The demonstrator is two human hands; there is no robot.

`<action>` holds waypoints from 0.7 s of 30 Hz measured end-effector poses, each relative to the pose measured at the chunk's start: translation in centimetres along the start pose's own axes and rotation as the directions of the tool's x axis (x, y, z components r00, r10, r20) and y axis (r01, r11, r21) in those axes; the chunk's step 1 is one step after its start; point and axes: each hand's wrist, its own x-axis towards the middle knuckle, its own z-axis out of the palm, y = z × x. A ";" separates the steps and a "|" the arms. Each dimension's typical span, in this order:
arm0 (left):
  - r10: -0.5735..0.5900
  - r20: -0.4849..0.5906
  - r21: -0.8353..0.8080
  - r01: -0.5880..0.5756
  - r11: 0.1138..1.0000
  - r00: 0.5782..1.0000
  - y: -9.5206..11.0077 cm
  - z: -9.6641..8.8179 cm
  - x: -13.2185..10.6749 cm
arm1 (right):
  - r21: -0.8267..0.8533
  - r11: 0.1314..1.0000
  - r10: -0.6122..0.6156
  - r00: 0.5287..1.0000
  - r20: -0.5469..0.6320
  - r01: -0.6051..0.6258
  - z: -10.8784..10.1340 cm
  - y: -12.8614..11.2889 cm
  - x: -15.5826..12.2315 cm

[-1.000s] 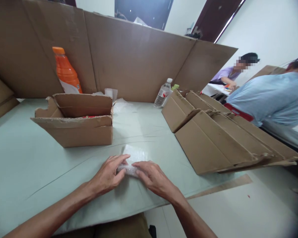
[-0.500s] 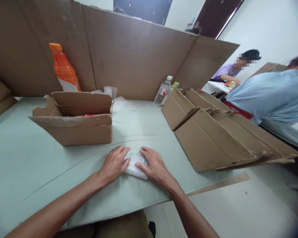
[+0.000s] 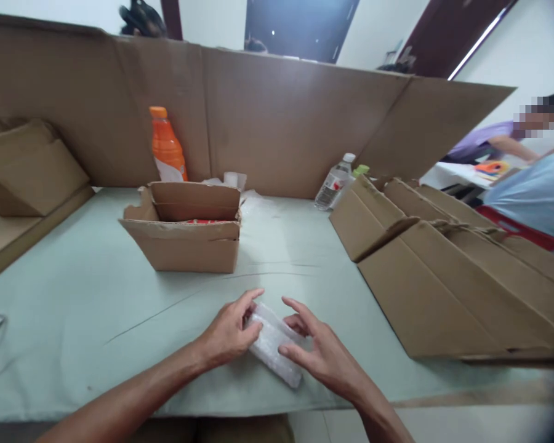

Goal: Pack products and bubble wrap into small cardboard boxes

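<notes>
One bit of bubble wrap (image 3: 274, 351), my left hand (image 3: 228, 329) pinching its end, my right hand (image 3: 323, 354) loosely spread by the other, can't tell if touching.

The bubble-wrap packet (image 3: 271, 346) was flat, roughly rectangular and translucent white, with a dimpled surface. Its long axis ran diagonally, from the upper left to the lower right, near the front edge of the green-covered table (image 3: 286, 246). The upper-left end was gripped in the left hand (image 3: 233, 329), the thumb lying on the upper face. The lower-right end extended below the thumb of the right hand (image 3: 321, 354); contact there could not be determined. The wrap was closed over, and its contents were indistinct.
</notes>
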 end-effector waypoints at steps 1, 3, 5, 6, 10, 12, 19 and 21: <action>0.038 -0.012 0.048 -0.038 0.998 0.999 0.2 0.0 -0.2 | -0.028 1.000 0.010 0.999 0.044 -0.008 0.0 -0.3 0.2; 0.163 -0.051 0.156 -0.154 0.976 0.985 0.9 -0.8 -0.8 | -0.072 0.997 0.005 0.993 0.119 0.004 0.0 -0.9 0.6; 0.357 -0.152 0.308 -0.299 0.903 0.922 1.9 -2.8 -1.2 | -0.069 0.997 -0.030 0.991 0.131 0.039 0.2 -1.8 1.0; 0.468 -0.222 0.412 -0.352 0.840 0.856 2.5 -4.3 -1.3 | -0.056 0.997 -0.050 0.993 0.109 0.056 0.1 -2.2 1.1; 0.766 -0.419 0.818 -0.164 0.552 0.488 4.4 -12.5 -0.9 | -0.046 0.995 -0.092 0.994 -0.056 0.090 -0.8 -3.7 1.8; 0.779 -0.443 0.873 0.017 0.487 0.445 4.1 -15.9 -0.7 | -0.065 0.991 -0.122 0.984 -0.134 0.114 -1.7 -4.6 2.4; 0.796 -0.408 0.894 0.020 0.448 0.446 -1.4 -16.6 -2.3 | -0.216 0.932 -0.362 0.769 -0.527 0.291 -4.8 -10.6 6.4; 0.800 -0.437 0.877 -0.005 0.481 0.411 -2.5 -15.8 -2.7 | -0.319 0.890 -0.454 0.695 -0.557 0.326 -5.1 -13.0 8.6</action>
